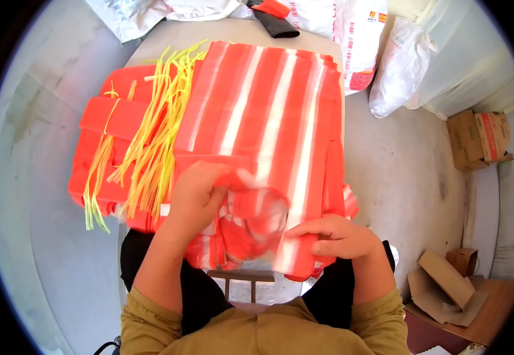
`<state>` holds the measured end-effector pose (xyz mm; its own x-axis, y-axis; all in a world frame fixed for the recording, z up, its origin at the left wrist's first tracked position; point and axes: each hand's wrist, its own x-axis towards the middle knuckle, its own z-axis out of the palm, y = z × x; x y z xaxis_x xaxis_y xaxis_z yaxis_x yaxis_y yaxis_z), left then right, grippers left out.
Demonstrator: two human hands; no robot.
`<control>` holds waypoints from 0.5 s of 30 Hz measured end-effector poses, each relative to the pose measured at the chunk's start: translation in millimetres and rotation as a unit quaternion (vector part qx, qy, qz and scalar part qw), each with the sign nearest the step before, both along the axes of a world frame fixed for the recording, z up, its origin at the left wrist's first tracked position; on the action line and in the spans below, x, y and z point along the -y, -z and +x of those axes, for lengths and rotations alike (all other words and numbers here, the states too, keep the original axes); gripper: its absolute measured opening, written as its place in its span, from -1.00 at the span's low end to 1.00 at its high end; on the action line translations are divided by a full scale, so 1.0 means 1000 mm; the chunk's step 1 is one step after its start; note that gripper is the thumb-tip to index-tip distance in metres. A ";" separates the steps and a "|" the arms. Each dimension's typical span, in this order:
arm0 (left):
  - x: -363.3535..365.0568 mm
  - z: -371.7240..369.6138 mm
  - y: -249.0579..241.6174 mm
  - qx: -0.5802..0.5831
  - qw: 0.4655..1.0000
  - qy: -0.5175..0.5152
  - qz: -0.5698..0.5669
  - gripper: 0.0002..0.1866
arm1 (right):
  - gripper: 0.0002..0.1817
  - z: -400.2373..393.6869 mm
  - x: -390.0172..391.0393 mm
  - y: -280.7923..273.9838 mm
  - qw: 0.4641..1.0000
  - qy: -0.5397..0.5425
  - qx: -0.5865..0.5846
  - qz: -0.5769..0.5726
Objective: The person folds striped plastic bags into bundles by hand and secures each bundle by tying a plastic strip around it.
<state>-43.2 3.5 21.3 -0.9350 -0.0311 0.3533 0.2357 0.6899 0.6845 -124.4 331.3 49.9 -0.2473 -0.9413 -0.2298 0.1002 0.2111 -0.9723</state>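
A stack of red-and-white striped plastic bags (248, 100) lies in front of me, its near edge hanging toward my lap. My left hand (201, 192) is closed on a top bag near the stack's lower left, and the lifted part (263, 207) curls over, smeared by motion. At the lower right, my right hand (337, 235) rests on the striped sheets with its fingers stretched out. Yellow plastic strips (162, 118) lie in a loose bunch along the left of the stack. Left of them are folded red bundles (100, 115), with yellow strips on top.
White printed sacks (360, 35) stand behind the work surface (168, 38), with a black-and-red roll (276, 22) among them. A white wrapped bundle (402, 65) leans at right. Cardboard boxes (476, 142) sit farther right, and opened cardboard (446, 290) lies at lower right.
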 end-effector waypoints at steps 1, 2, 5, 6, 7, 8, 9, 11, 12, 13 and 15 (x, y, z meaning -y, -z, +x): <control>0.002 -0.001 -0.006 -0.012 0.997 0.033 -0.067 -0.79 | -0.51 -0.005 -0.004 0.004 1.000 0.004 -0.010 -0.005; 0.003 -0.002 -0.009 -0.025 0.988 0.065 -0.135 -0.78 | -0.52 -0.008 -0.006 0.005 1.000 0.008 -0.021 -0.010; -0.003 0.005 -0.002 -0.066 0.974 0.091 -0.197 -0.76 | -0.54 -0.012 0.001 -0.001 0.998 0.067 -0.007 0.006; -0.005 0.010 -0.002 -0.061 0.972 0.102 -0.203 -0.77 | -0.50 -0.011 0.006 -0.002 0.996 0.086 -0.010 0.007; -0.007 0.015 -0.002 -0.057 0.970 0.113 -0.208 -0.79 | -0.52 -0.011 0.012 0.005 0.993 0.103 -0.050 -0.002; -0.008 0.018 -0.002 -0.052 0.968 0.124 -0.213 -0.80 | -0.52 -0.010 0.018 0.003 0.992 0.119 -0.036 0.023; -0.010 0.021 -0.002 -0.050 0.968 0.122 -0.215 -0.82 | -0.52 -0.010 0.027 -0.005 0.990 0.134 -0.022 0.049; -0.012 0.024 -0.003 -0.044 0.968 0.117 -0.218 -0.86 | -0.52 -0.014 0.037 0.000 0.985 0.150 0.008 0.079; -0.011 0.025 -0.002 -0.045 0.969 0.119 -0.214 -0.85 | -0.52 -0.014 0.043 0.000 0.984 0.157 0.041 0.074; -0.009 0.026 -0.001 -0.046 0.969 0.120 -0.210 -0.84 | -0.53 -0.015 0.050 -0.001 0.981 0.163 0.075 0.068; -0.007 0.027 0.000 -0.049 0.970 0.122 -0.204 -0.82 | -0.56 -0.018 0.063 -0.005 0.978 0.163 0.108 0.070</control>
<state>-16.5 10.4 20.9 -0.8582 0.3484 0.3769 0.4763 0.8141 0.3321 -142.8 268.1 54.7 -0.4609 -0.7756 -0.4313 0.3851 0.2631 -0.8846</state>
